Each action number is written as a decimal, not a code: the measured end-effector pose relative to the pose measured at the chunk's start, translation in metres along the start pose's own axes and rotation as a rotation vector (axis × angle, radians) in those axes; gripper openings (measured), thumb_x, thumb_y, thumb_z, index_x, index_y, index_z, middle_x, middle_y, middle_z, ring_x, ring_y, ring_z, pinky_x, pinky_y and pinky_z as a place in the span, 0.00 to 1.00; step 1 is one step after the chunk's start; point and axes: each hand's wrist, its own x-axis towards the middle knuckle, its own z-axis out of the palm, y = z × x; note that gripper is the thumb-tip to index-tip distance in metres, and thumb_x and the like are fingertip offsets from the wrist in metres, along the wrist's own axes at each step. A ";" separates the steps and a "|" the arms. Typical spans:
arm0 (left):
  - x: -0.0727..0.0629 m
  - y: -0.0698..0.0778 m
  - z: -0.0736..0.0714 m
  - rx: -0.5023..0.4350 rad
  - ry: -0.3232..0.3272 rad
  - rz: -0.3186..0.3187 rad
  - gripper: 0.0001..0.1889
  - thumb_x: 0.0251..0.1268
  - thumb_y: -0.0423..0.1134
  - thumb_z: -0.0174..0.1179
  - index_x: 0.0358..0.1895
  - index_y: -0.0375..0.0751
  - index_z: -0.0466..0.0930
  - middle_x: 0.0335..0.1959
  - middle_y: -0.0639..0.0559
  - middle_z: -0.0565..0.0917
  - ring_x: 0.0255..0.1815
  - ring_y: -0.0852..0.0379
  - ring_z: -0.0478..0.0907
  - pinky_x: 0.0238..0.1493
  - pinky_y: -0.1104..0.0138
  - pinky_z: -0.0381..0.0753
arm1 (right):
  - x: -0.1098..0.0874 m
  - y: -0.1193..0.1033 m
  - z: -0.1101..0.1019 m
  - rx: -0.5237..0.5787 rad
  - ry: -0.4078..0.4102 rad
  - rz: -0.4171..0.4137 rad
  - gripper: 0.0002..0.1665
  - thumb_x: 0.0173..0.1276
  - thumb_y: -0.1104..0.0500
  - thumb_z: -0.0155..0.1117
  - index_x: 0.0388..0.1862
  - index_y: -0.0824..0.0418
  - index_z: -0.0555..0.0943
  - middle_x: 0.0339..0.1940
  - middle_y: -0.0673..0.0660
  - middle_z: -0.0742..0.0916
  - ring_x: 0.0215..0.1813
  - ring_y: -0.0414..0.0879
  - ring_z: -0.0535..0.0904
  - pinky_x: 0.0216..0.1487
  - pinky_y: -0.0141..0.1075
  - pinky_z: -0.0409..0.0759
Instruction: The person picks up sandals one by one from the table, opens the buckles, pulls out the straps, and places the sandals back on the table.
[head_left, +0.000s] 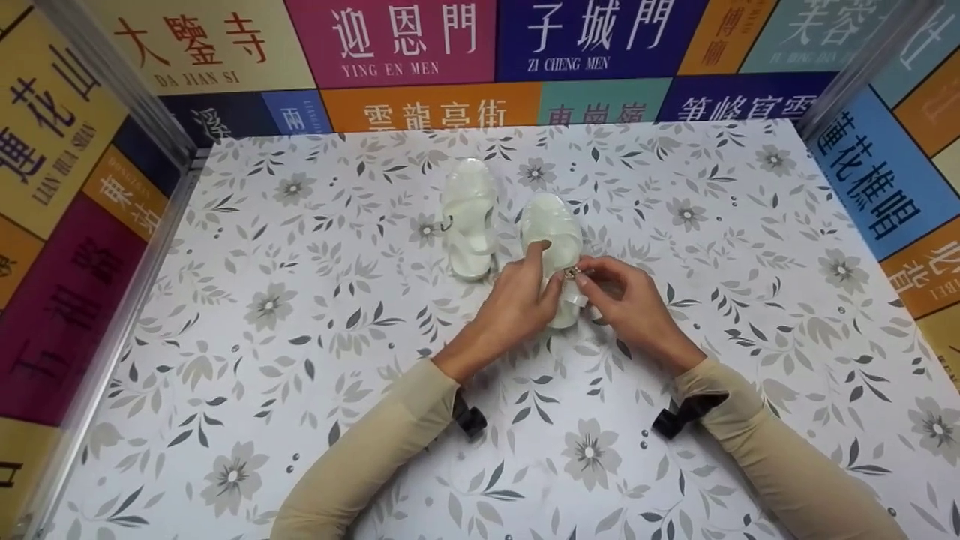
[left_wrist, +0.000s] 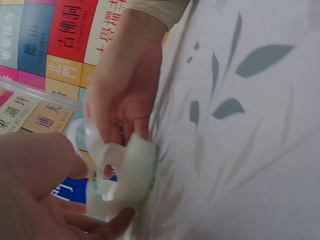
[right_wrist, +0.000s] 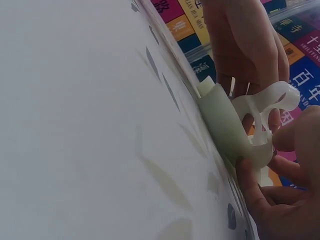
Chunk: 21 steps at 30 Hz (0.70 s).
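Head view: two bare hands meet a little right of the middle of the frame, over a pale green sandal (head_left: pixel 551 214).
Place of the sandal: near the middle of the frame, a bit to the right, flat on the table (head_left: pixel 172 360), toe toward the top edge.
Left arm: comes up from the bottom left in a tan sleeve (head_left: pixel 375 450), slanting to the right.
Left hand (head_left: pixel 517 296): back of the hand up, on the left side of the sandal. The pointing finger reaches up over the front band; the thumb holds close to the buckle (head_left: pixel 571 273). The other fingers are hidden here.
Right arm: comes up from the bottom right, slanting to the left, in a tan sleeve too.
Right hand (head_left: pixel 630 300): bent inward at the sandal's right side. Thumb and pointing finger pinch at the buckle.
Left wrist view: at lower left, the left thumb is above the straps and a fingertip (left_wrist: pixel 126 216) touches the sandal's side.
Right wrist view: at lower right, one right fingertip (right_wrist: pixel 245 170) presses the side of the sole.
Other sandal (head_left: pixel 471 202): just left of the held one, a bit higher in the frame, untouched.
Wall (head_left: pixel 420 41): bright colored blocks with big writing, along the top.
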 end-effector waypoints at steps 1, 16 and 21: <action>0.002 -0.002 0.002 -0.004 0.014 0.008 0.24 0.84 0.38 0.56 0.74 0.29 0.70 0.36 0.38 0.90 0.40 0.48 0.88 0.46 0.55 0.89 | 0.003 0.001 0.000 0.012 0.006 -0.002 0.17 0.81 0.56 0.68 0.63 0.62 0.85 0.60 0.62 0.89 0.57 0.45 0.89 0.50 0.31 0.90; 0.037 -0.019 0.017 -0.001 0.174 -0.078 0.20 0.80 0.31 0.51 0.70 0.38 0.77 0.57 0.42 0.91 0.54 0.40 0.88 0.60 0.50 0.85 | 0.055 0.003 0.008 0.069 0.067 -0.026 0.19 0.83 0.59 0.64 0.67 0.65 0.82 0.74 0.61 0.82 0.68 0.51 0.81 0.61 0.27 0.82; 0.048 -0.021 0.023 -0.001 0.199 -0.137 0.21 0.80 0.31 0.50 0.71 0.42 0.78 0.67 0.47 0.86 0.57 0.39 0.85 0.62 0.49 0.83 | 0.071 0.005 0.012 0.073 0.085 -0.018 0.19 0.83 0.61 0.61 0.67 0.67 0.81 0.73 0.62 0.83 0.71 0.53 0.81 0.63 0.27 0.81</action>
